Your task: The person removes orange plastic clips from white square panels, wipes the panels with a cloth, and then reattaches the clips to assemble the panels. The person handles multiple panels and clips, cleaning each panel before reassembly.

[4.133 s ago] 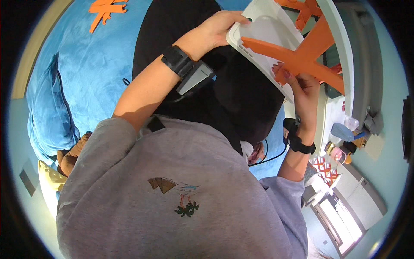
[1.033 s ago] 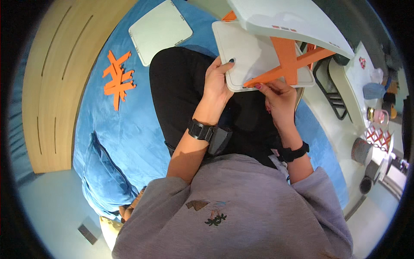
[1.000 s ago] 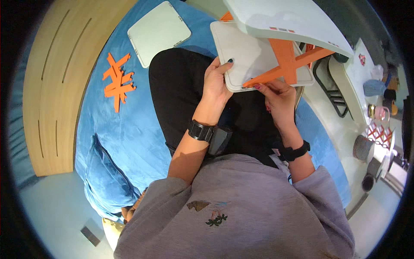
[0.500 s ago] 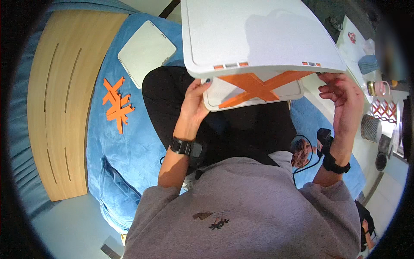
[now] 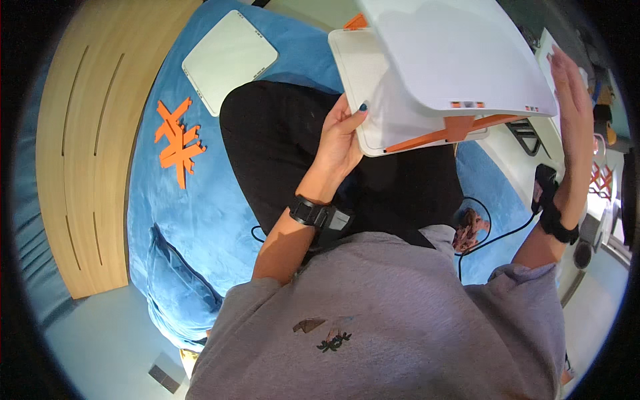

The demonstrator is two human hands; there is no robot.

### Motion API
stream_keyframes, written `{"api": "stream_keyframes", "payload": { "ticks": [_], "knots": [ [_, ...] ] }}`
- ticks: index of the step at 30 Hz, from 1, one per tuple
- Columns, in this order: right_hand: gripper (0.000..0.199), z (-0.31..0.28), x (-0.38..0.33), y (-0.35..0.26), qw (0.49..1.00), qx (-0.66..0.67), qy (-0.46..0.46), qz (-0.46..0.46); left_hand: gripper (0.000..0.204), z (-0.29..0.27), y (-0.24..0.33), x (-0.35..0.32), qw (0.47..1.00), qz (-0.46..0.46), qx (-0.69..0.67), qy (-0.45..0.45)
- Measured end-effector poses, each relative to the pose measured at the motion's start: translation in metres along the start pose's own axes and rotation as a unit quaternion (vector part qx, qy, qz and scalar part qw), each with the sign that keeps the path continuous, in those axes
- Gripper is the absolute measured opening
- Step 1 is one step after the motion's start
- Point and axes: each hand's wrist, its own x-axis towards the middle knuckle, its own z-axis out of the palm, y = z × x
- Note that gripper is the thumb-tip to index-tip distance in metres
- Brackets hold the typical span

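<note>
Upper centre: left hand (image 5: pixel 340 137) grips the white tray (image 5: pixel 363 80), fingers curled on its edge. A white lid (image 5: pixel 460 57) hides most of its orange insert (image 5: pixel 460 128). Upper right: right hand (image 5: pixel 570 87) holds the lid's edge; its finger positions cannot be determined.

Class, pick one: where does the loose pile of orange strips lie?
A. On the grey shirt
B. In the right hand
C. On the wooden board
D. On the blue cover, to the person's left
D: the orange strips lie on the blue cover, beside the wooden board, away from both hands.
</note>
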Motion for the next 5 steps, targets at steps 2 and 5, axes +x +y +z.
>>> {"api": "stream_keyframes", "payload": {
  "ticks": [2, 5],
  "knots": [
    [0.068, 0.004, 0.002, -0.016, 0.989, -0.028, -0.032, -0.14, 0.043, 0.007, -0.005, 0.006, 1.0, 0.001, 0.009, -0.004],
    [0.054, 0.027, -0.015, -0.04, 0.978, -0.098, -0.016, -0.185, 0.042, 0.018, -0.014, 0.012, 1.0, -0.001, 0.022, -0.001]
  ]
}}
